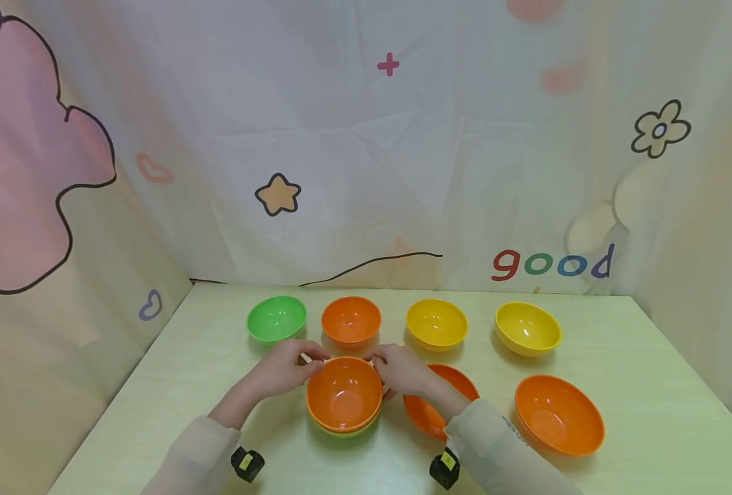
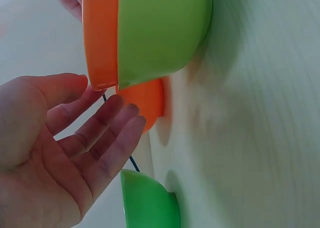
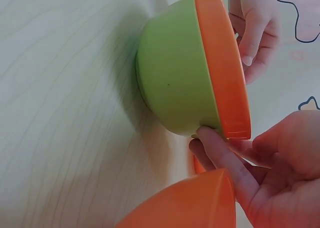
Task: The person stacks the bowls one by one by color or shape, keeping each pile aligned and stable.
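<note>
An orange bowl (image 1: 344,393) sits nested in a light green bowl (image 3: 172,70), its rim band standing above the green one. My left hand (image 1: 286,366) is at the stack's left side. In the left wrist view its thumb tip is right at the orange rim, and its loosely extended fingers spread beside the bowls. On the other side is my right hand (image 1: 399,370). The right wrist view shows its thumb close to the orange rim and a straight finger (image 3: 220,150) touching the green bowl's side. Most of the green bowl is hidden from above.
Behind the stack stand a green bowl (image 1: 276,319), an orange bowl (image 1: 350,320) and two yellow bowls, one nearer the middle (image 1: 436,323) and one farther right (image 1: 528,328). Right of the stack are an orange bowl (image 1: 424,412) partly under my right forearm and another orange bowl (image 1: 559,414).
</note>
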Demonstrator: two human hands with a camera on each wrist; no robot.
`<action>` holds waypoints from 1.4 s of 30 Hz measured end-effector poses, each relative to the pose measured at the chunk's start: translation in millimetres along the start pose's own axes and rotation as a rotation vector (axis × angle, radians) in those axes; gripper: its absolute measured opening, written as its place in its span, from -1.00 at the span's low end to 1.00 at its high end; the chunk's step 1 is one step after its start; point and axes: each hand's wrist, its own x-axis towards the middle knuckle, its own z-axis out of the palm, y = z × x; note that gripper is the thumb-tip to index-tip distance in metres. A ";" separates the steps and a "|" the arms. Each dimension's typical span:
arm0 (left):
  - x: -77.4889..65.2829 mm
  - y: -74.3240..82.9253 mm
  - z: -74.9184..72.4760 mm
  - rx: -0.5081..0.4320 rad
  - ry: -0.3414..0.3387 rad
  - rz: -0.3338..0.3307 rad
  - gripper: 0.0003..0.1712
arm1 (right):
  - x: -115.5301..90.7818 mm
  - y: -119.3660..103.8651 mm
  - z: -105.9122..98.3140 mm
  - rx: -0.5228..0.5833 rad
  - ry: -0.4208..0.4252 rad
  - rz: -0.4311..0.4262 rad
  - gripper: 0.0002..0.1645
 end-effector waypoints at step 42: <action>-32.2 -17.6 28.6 -0.672 -0.018 -0.266 -0.52 | -1.8 0.0 2.1 -0.013 0.011 0.020 -0.68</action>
